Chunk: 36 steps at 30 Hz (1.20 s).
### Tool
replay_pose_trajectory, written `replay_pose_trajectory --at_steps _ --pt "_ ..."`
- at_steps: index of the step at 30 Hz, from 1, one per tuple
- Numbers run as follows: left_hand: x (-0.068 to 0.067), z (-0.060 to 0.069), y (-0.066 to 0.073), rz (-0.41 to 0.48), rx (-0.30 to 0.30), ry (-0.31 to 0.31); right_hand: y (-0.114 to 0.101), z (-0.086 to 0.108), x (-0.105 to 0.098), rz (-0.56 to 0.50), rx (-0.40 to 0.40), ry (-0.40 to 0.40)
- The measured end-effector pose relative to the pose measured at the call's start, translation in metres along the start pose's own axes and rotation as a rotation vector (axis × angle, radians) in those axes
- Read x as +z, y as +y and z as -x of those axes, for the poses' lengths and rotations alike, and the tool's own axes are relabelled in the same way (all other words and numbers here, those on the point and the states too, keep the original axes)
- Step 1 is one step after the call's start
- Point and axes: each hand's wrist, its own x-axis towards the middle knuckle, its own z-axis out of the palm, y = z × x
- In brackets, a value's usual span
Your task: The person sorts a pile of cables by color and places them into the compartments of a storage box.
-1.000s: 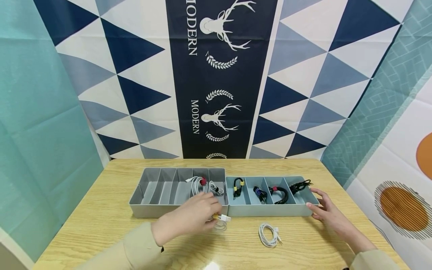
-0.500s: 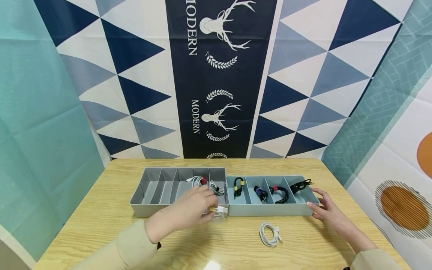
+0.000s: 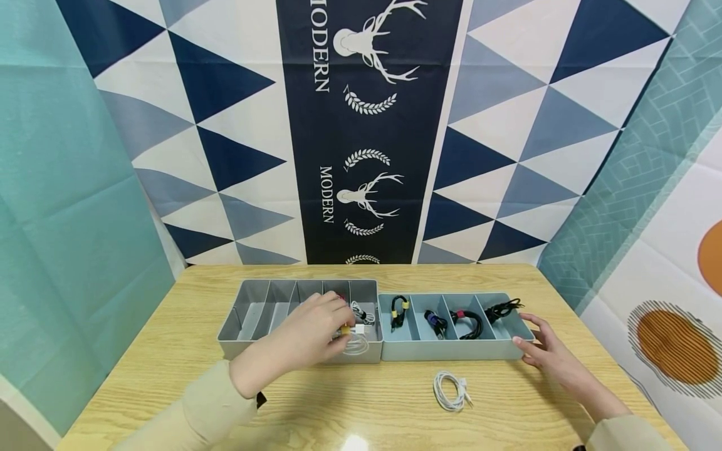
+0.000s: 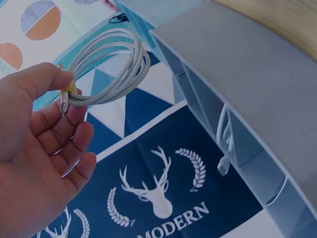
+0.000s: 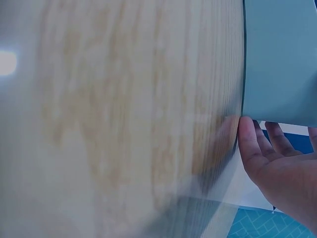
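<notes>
My left hand point(image 3: 301, 332) pinches a coiled white USB cable point(image 4: 141, 69) between thumb and index finger at its yellow tie point(image 4: 69, 88). The coil hangs by the front wall of the grey divided box point(image 3: 265, 349), near its right end. Inside that box, a white cable with a black tie point(image 3: 363, 313) lies in the rightmost compartment; my hand mostly hides another with a red tie. At the far end of the blue-grey divided box point(image 3: 451, 352), my right hand point(image 3: 555, 363) rests with thumb and fingers loosely extended against the corner point(image 5: 243, 117).
Black cables point(image 3: 436, 322) with coloured ties lie in the blue-grey box, one per compartment. A coiled white cable point(image 3: 450, 391) lies on the wooden table point(image 3: 395, 413) in front. The boxes stand side by side, before a patterned cloth backdrop point(image 3: 366, 125).
My left hand has lifted the yellow-tied cable from near the table in front of the grey box, moving up and left to its front wall. My right hand has stayed at the blue-grey box.
</notes>
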Motion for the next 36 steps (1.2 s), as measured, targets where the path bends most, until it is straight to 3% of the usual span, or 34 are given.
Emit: replay_pose_trajectory --at_steps 10,17,22,29,36 --pt "-0.019 0.000 -0.011 0.041 -0.093 0.049 0.000 0.000 0.000 -0.004 0.012 0.001" --pt "-0.029 0.003 -0.022 0.029 -0.132 0.123 0.000 -0.001 0.000 0.003 0.005 0.000" --pt "-0.032 0.004 -0.033 0.009 -0.175 0.166 0.000 -0.001 0.000 -0.017 0.013 -0.001" --pt "-0.035 0.007 -0.042 -0.007 -0.317 0.169 0.000 0.000 -0.001 -0.016 0.016 0.000" --pt "-0.030 0.011 -0.052 -0.041 -0.385 0.200 0.000 0.000 0.000 -0.011 0.014 0.003"
